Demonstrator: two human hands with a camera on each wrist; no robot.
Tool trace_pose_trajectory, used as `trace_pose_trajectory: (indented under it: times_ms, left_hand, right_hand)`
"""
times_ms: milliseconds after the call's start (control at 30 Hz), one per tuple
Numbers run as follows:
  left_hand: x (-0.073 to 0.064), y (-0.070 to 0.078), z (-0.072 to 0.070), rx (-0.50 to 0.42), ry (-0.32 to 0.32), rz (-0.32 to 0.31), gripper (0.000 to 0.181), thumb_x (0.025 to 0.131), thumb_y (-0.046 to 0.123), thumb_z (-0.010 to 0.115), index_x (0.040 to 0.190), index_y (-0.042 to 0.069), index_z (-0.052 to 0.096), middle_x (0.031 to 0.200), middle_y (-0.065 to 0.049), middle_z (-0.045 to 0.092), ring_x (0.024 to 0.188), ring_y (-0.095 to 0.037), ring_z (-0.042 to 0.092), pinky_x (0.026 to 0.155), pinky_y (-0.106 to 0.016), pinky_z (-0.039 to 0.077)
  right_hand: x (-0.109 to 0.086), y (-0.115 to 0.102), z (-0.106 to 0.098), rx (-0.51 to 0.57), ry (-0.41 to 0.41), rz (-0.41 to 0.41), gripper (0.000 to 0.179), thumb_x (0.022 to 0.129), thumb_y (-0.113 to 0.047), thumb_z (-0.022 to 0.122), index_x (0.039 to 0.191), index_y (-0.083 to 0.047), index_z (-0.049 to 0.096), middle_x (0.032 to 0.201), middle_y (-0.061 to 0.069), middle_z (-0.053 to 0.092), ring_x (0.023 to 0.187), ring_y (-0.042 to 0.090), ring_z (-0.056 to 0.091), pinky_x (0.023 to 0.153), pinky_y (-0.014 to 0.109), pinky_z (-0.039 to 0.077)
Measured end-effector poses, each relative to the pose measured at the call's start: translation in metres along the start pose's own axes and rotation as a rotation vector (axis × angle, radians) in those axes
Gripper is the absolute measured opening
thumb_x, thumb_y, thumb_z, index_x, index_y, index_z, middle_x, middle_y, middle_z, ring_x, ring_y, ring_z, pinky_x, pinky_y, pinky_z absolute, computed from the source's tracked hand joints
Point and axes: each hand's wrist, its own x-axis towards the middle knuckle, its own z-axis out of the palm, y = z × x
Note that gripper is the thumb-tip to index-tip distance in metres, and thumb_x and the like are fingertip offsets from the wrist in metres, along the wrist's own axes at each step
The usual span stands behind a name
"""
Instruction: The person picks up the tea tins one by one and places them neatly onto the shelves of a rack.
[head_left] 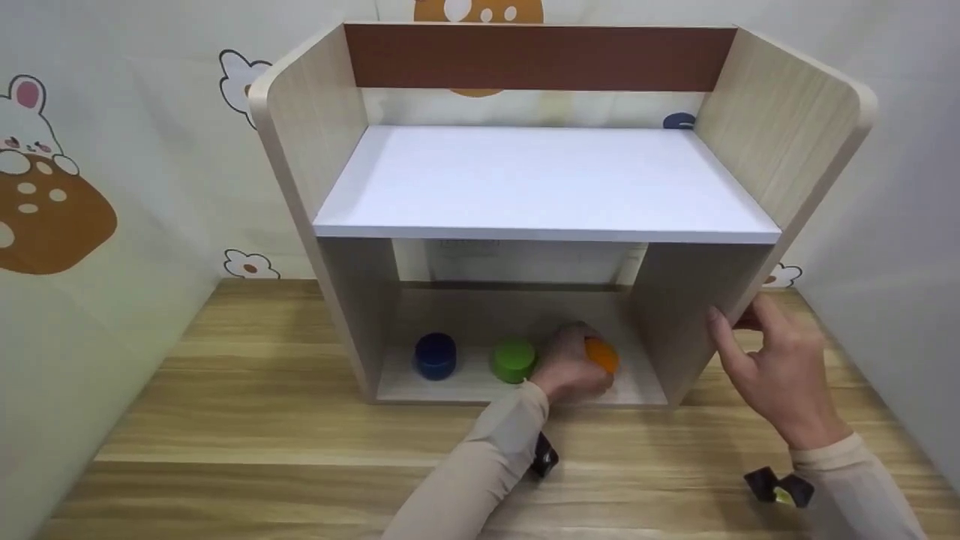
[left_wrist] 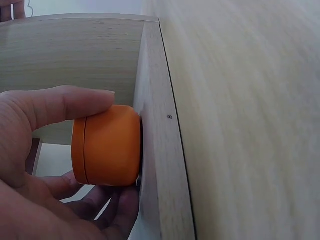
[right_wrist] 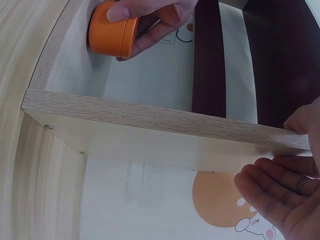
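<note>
My left hand [head_left: 571, 367] grips a small round orange container [head_left: 603, 355] on the bottom board of a wooden shelf unit [head_left: 517, 234]. The left wrist view shows the thumb on one side of the container [left_wrist: 111, 146] and fingers on the other, its base against the board. A seam runs round it near one end. To the left of that hand stand a green round container [head_left: 514, 360] and a dark blue one [head_left: 436, 356]. My right hand [head_left: 784, 367] holds the front edge of the right side panel [right_wrist: 165, 117], thumb inside and fingers along the outer face.
The unit stands on a wood-grain table [head_left: 225, 450], with a white middle shelf [head_left: 547, 180] above the containers and a brown back strip [head_left: 540, 58] at the top. Patterned walls [head_left: 172, 165] rise behind and beside it. Black mounts show at both wrists.
</note>
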Motion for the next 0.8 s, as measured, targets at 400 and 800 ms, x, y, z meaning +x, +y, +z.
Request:
trace_pose_trajectory:
  times_ms: [400,800]
  left_hand:
    - [-0.001,0.0,0.0,-0.015,0.015,0.005,0.058,0.065,-0.001,0.085,0.12,0.002,0.066,0.104,-0.004,0.063,0.09,-0.014,0.055,0.081,-0.027,0.051]
    - [-0.016,0.011,-0.012,0.013,0.044,0.062,0.064,0.069,0.005,0.092,0.126,-0.001,0.066,0.118,-0.012,0.068,0.103,-0.022,0.063,0.093,-0.03,0.053]
  right_hand:
    - [0.0,0.001,0.0,0.003,0.01,-0.015,0.026,0.091,-0.005,0.076,0.111,0.009,0.067,0.096,0.022,0.074,0.078,0.04,0.076,0.084,-0.004,0.034]
    - [0.001,0.0,0.0,0.002,0.008,-0.015,0.025,0.091,-0.005,0.075,0.109,0.01,0.066,0.094,0.023,0.075,0.076,0.041,0.076,0.083,-0.003,0.034]
